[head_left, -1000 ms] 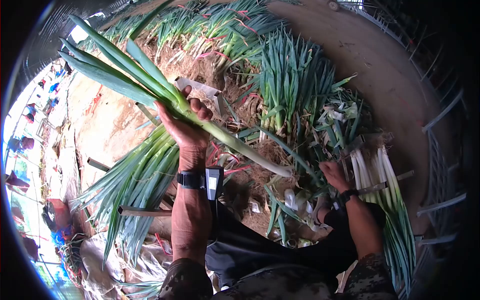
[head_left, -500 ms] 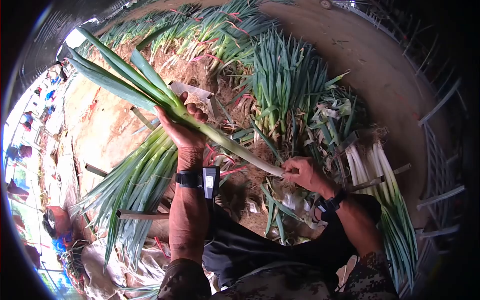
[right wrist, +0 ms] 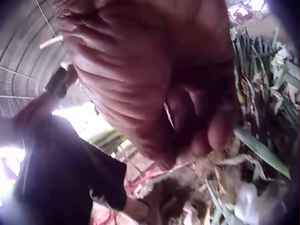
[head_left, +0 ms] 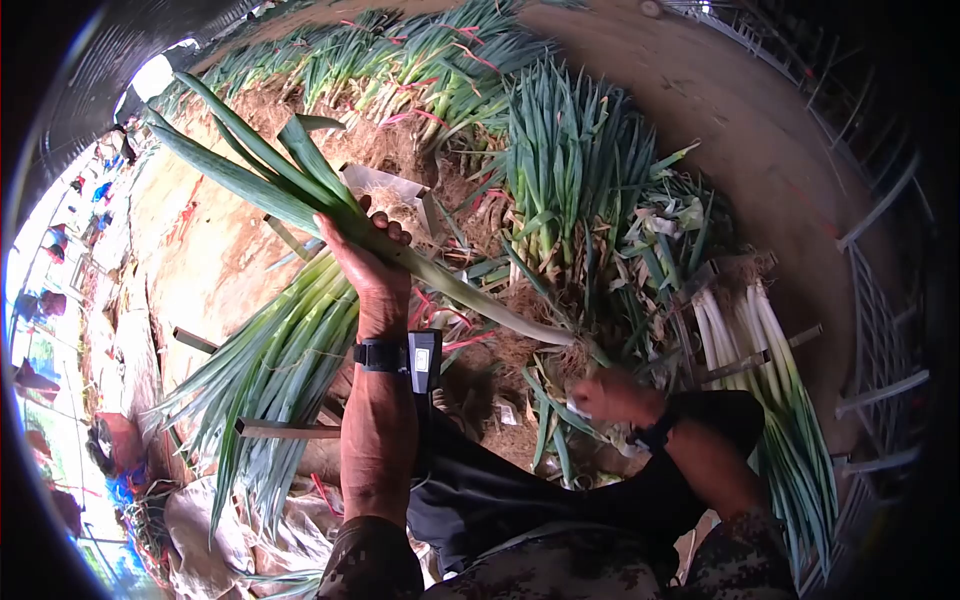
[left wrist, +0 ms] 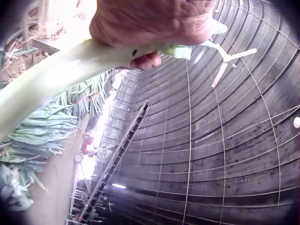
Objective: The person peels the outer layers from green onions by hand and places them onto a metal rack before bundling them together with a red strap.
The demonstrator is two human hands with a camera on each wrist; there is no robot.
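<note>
One large green onion lies diagonally across the left hand, whose fingers curl round it where the white stalk meets the green leaves. Its root end points down to the right. In the left wrist view the thick pale stalk passes under the gripping hand. Below and right of the root end is the right hand, blurred and apart from the stalk. The right wrist view shows the right hand's fingers curled in towards the thumb, with nothing clearly seen between them.
Upright green onions stand ahead, beside loose trimmed leaves. Bare white-stalked onions rest on a metal frame at the right. A leafy bundle hangs over metal bars at the left. Tied bundles lie farther back.
The right hand came in from the right to the onion's root end, then moved down and away from it. The left hand keeps its grip, and the leaves have tilted slightly.
</note>
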